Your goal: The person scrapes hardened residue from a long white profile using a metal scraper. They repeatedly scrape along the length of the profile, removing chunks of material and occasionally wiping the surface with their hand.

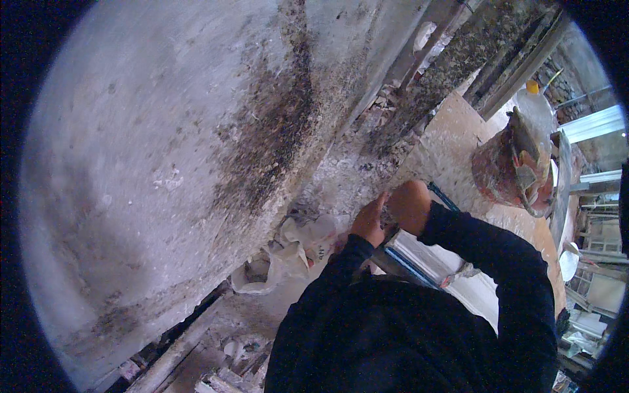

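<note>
My left hand (371, 223) and my right hand (409, 206) are close together in front of my body, over a rough, whitish, crumb-strewn surface. The right fingers curl inward, hidden behind the back of the hand. Closed too, the left hand has a thumb or finger pointing up; whatever either holds is hidden. Just below the hands lies a white slab-like block (426, 252) with a blue bar (411, 267) along its side. A thin blue-green rod (443, 196) shows beyond my right wrist.
A large pale wall or panel (144, 144) with dark stains fills the left. Crumpled whitish bags (282, 265) lie left of my arm. At the right stands a plaster-crusted reddish bucket (501, 164) on a tan board (452, 128). Debris (229, 360) lies at lower left.
</note>
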